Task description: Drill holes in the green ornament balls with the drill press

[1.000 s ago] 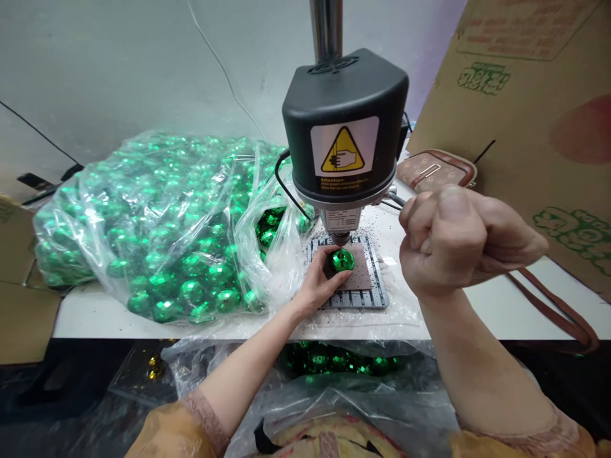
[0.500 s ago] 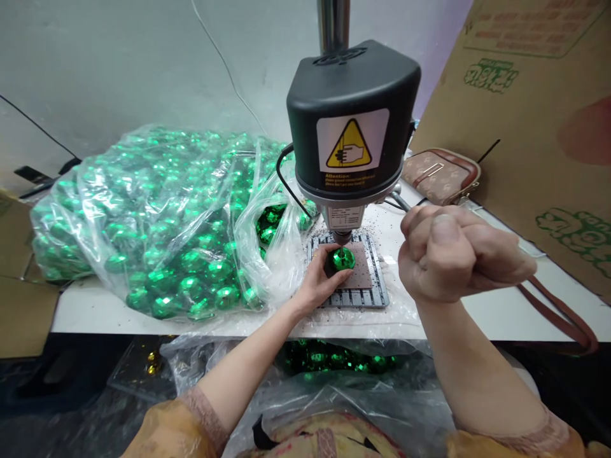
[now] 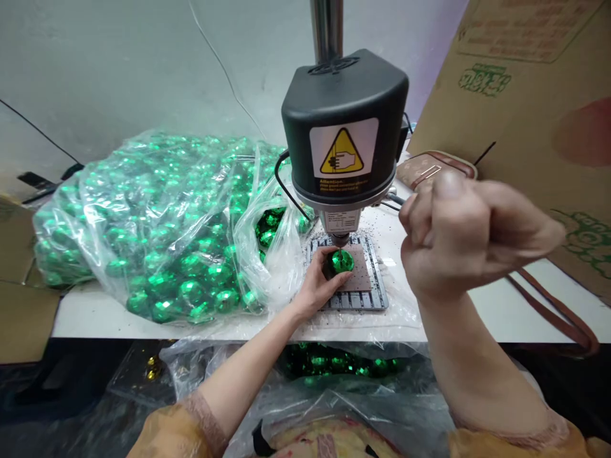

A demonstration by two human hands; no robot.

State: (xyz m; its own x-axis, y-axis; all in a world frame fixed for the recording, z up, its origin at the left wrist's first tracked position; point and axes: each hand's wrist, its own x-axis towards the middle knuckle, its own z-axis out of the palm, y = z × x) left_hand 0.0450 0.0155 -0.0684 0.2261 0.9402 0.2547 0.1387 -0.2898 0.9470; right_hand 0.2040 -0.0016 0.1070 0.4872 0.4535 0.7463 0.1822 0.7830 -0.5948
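Observation:
A shiny green faceted ball stands on a pinkish pad on the slotted base plate of a small drill press. My left hand grips the ball from the left, thumb in front and fingers behind. Directly over the ball is the chuck, and its thin bit reaches down to the ball's top; how deep it goes I cannot tell. To the right, my right hand is closed in a fist around the end of the press's lever, whose grip is hidden by the fingers.
A large clear bag of green balls fills the table's left. More green balls lie in plastic below the front edge. A patterned purse and a big cardboard box stand at the right. Dark shavings surround the plate.
My right hand has risen slightly and swung a little with the lever. My left hand keeps its hold on the ball. The view has shifted slightly.

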